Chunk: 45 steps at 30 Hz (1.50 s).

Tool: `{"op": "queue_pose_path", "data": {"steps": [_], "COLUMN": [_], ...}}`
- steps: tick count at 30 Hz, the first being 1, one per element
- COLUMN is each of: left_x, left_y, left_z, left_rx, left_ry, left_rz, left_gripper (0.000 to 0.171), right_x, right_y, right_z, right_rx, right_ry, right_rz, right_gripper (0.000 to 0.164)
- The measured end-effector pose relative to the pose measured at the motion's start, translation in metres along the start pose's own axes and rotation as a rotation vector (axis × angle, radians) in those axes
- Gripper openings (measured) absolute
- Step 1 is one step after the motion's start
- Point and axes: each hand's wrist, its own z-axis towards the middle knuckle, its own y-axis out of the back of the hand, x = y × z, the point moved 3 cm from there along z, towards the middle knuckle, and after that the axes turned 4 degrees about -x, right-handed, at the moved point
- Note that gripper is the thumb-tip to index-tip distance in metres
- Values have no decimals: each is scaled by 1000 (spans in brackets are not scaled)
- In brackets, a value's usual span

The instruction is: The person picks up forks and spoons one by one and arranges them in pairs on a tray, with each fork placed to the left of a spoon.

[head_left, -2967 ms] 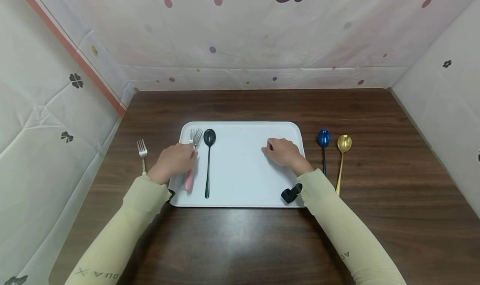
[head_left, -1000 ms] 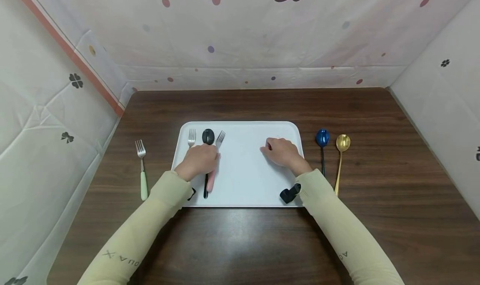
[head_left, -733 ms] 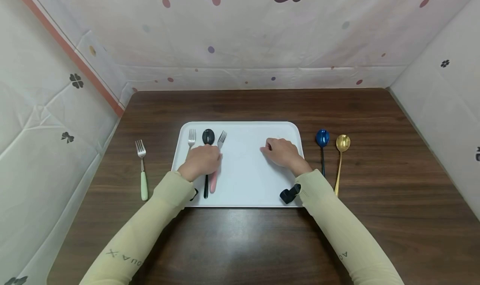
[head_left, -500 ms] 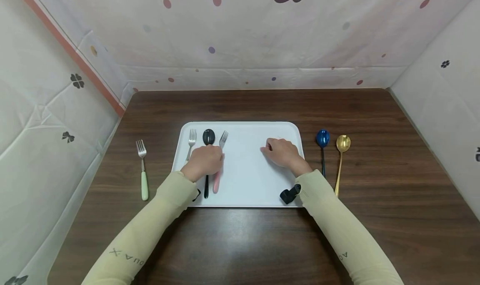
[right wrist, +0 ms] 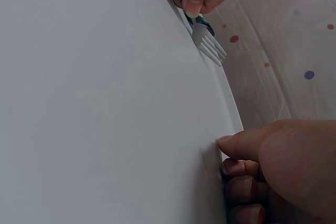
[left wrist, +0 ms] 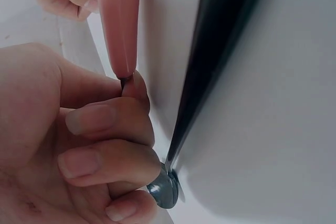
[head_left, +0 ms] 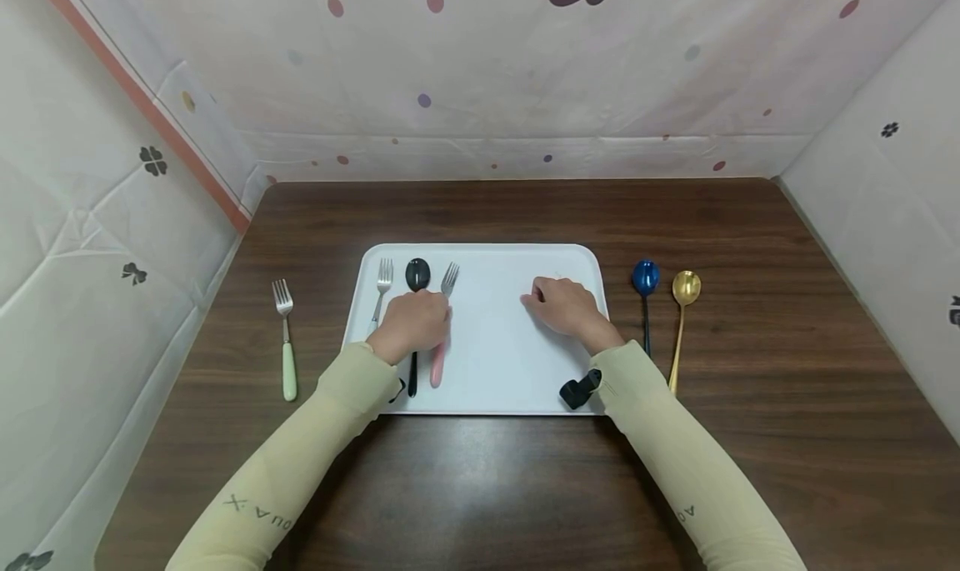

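In the head view, a white tray [head_left: 495, 375] lies on the table. Above its left half my left hand [head_left: 417, 321] pinches a pink-handled fork [head_left: 437, 369], right of the black spoon [head_left: 417, 272]. The left wrist view shows my thumb and index finger at the neck of the pink handle [left wrist: 119, 24], other fingers curled. Another fork [head_left: 384, 276] lies at the tray's left, its handle mostly hidden behind my hand. My right hand [head_left: 566, 306] rests on the tray's right part, fingers loosely curled around nothing; the right wrist view shows its thumb extended.
Left of the tray lies a green-handled fork [head_left: 287, 354]. To the right are a blue-bowled spoon [head_left: 646, 277] with a dark handle and a gold spoon [head_left: 686, 288], both partly behind the right sleeve. Patterned cloth [head_left: 480, 71] hangs behind the table [head_left: 480, 212].
My left hand has carried the pink-handled fork rightward, from beside the other fork, past the black spoon to its right side. Lately it shifts slightly more to the right. The right hand stays put.
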Motion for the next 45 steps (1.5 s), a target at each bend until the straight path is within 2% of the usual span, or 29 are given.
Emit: {"op": "queue_pose_path", "data": {"steps": [16,27,39,45], "left_x": [-1,-6,-7,-7], "left_y": [0,1,-1,1], "left_z": [5,6,8,8], "left_rx": [4,22,10,12], "left_ry": [3,5,-7,-2], "left_rz": [59,74,117,106], "left_gripper": [17,17,17,15], "right_x": [0,1,0,0], "right_y": [1,0,0,0], "right_z": [1,0,0,0], "right_rx": [-10,-21,-16,-20], "right_ry": [6,7,13,8], "right_rz": [4,8,0,6], "right_gripper": [28,28,28,28]}}
